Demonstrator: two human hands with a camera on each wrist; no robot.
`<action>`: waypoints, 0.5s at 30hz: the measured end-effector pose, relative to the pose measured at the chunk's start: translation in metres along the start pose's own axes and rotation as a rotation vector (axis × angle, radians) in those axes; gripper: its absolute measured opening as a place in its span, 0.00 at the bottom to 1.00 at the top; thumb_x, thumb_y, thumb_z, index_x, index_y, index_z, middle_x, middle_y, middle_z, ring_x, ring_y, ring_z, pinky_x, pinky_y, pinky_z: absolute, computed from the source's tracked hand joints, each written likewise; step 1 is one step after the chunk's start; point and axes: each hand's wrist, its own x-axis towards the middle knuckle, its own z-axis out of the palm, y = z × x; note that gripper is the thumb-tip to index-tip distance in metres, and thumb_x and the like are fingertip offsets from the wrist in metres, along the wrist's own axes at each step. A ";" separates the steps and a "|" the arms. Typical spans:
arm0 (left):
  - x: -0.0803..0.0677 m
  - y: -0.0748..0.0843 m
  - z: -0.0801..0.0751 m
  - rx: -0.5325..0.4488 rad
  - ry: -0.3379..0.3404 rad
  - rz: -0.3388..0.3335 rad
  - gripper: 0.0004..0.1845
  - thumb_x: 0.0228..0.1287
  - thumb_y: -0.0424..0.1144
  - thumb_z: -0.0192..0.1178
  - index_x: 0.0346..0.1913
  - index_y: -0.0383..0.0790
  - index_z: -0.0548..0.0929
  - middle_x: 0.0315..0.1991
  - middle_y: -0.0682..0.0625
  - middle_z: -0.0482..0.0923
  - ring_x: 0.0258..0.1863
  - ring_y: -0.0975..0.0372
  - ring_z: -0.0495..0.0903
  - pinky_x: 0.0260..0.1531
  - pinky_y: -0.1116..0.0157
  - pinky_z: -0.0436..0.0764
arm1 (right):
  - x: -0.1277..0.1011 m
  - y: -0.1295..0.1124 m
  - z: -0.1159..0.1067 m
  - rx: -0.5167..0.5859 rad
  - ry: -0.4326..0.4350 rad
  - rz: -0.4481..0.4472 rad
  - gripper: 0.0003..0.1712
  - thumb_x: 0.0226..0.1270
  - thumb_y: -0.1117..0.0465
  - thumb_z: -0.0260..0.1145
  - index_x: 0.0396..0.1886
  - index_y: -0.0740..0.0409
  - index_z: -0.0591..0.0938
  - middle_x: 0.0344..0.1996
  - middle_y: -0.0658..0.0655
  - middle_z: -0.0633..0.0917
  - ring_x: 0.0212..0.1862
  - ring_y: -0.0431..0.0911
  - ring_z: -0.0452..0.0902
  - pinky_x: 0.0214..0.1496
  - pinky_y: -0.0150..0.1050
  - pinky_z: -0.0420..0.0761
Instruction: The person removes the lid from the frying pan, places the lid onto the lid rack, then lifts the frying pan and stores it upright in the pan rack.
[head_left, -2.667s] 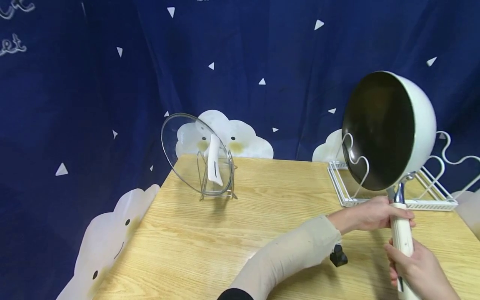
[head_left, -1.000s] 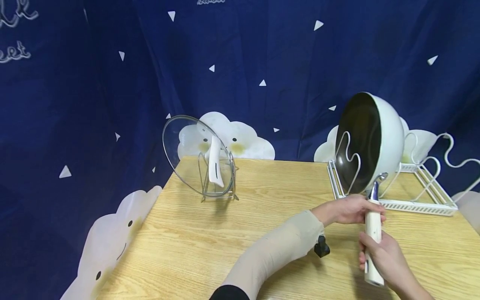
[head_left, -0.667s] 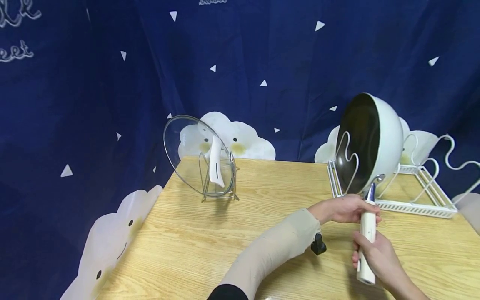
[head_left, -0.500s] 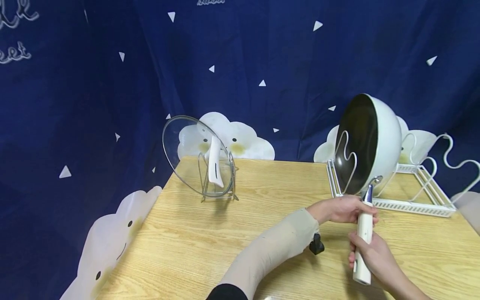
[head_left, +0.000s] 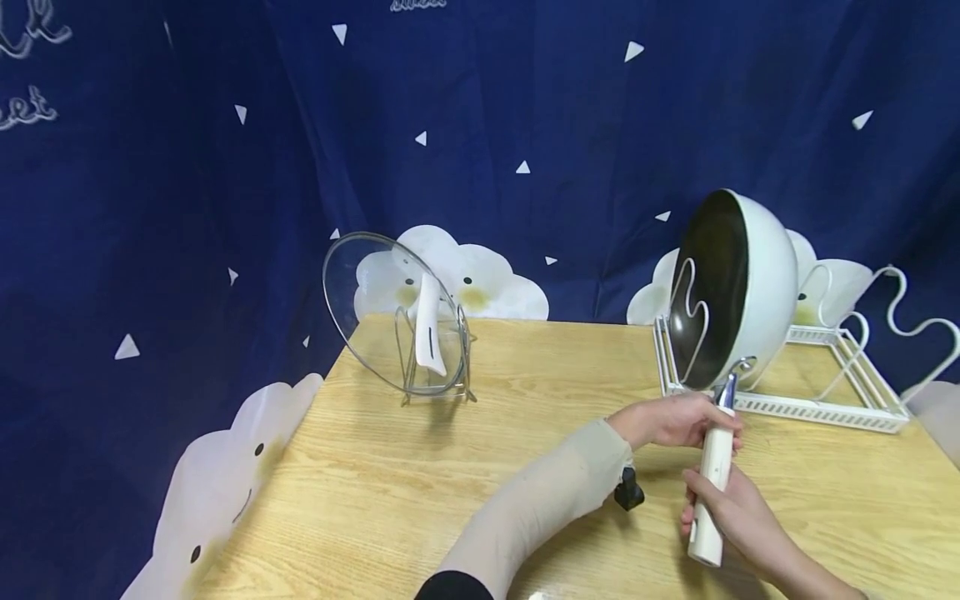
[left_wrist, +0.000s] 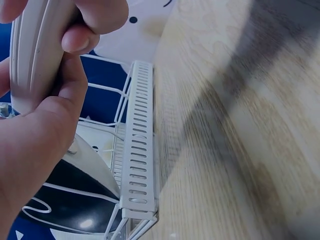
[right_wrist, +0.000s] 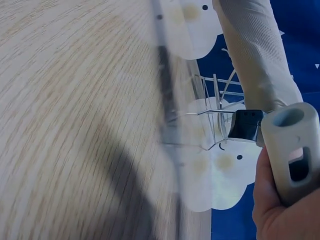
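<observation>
A white wok [head_left: 767, 279] with a dark inside stands on its side among the wires of the white rack [head_left: 825, 408], its opening turned left. Its cream handle [head_left: 716, 458] points toward the front of the table. Near the metal neck of that handle, my left hand [head_left: 678, 419] grips it. Lower down, my right hand [head_left: 731, 500] is wrapped round the same handle. In the left wrist view, fingers curl round the cream handle [left_wrist: 37, 55], and the wok's dark inside [left_wrist: 70, 195] lies beyond. The handle's end with its hanging slot [right_wrist: 295, 145] shows in the right wrist view.
A glass lid [head_left: 360, 317] with a white handle leans in a small wire stand [head_left: 467, 358] at the table's back left. More wavy rack wires [head_left: 926, 333] rise on the right. A dark blue curtain [head_left: 480, 100] hangs behind the wooden table [head_left: 390, 492].
The wok has come down and left from above the rack into its left part. Both hands, gripping the handle throughout, have shifted left; the handle's lower end has swung leftward.
</observation>
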 end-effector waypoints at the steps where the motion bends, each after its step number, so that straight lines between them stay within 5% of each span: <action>1: 0.000 0.000 0.000 0.002 -0.001 0.005 0.12 0.68 0.24 0.45 0.26 0.36 0.71 0.22 0.46 0.74 0.23 0.62 0.76 0.26 0.69 0.76 | 0.000 -0.001 0.001 -0.006 0.002 0.006 0.14 0.74 0.63 0.51 0.45 0.69 0.58 0.24 0.59 0.74 0.19 0.48 0.78 0.24 0.47 0.82; 15: 0.000 -0.001 -0.003 0.024 0.010 -0.017 0.12 0.68 0.27 0.44 0.26 0.37 0.71 0.22 0.46 0.73 0.23 0.62 0.75 0.26 0.69 0.76 | 0.001 -0.002 0.002 -0.071 -0.024 0.048 0.13 0.75 0.62 0.50 0.45 0.70 0.60 0.26 0.60 0.74 0.23 0.49 0.80 0.27 0.47 0.82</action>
